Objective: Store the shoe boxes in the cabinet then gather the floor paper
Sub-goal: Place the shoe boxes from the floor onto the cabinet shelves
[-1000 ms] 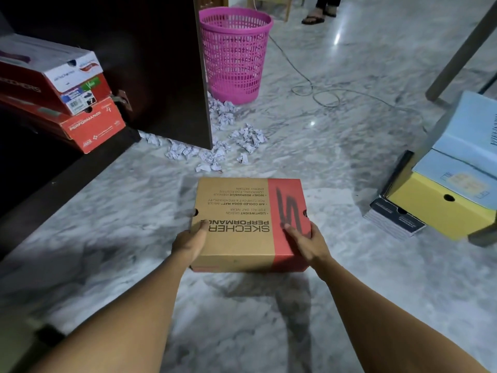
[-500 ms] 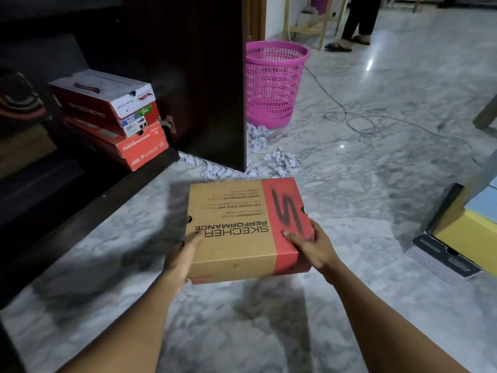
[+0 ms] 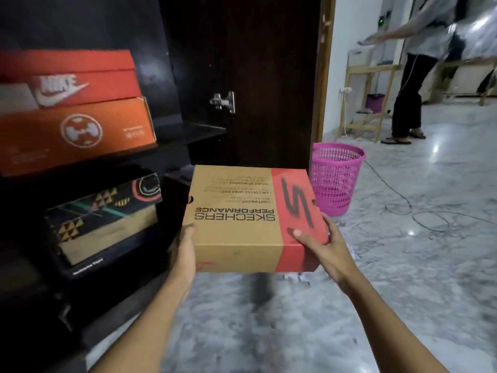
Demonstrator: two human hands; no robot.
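I hold a brown and red Skechers shoe box (image 3: 242, 211) in the air in front of the dark cabinet (image 3: 188, 63). My left hand (image 3: 184, 249) grips its left side, thumb on the lid. On the red right end, my right hand (image 3: 322, 243) grips with its thumb across the lid. On the upper shelf sit a red Nike box (image 3: 70, 82) and an orange box (image 3: 75, 133) under it. A dark patterned box (image 3: 105, 214) lies on the shelf below. A few crumpled paper bits (image 3: 298, 278) show on the floor just under the held box.
The open cabinet door (image 3: 258, 76) stands behind the box. A pink mesh basket (image 3: 336, 176) sits on the marble floor beside it, with a cable (image 3: 419, 216) looping to its right. A person (image 3: 414, 71) stands at the back right near a wooden frame (image 3: 368, 98).
The box has risen from near the floor to shelf height. My view has lifted with it, so the lower red boxes are gone from sight and the upper shelves show.
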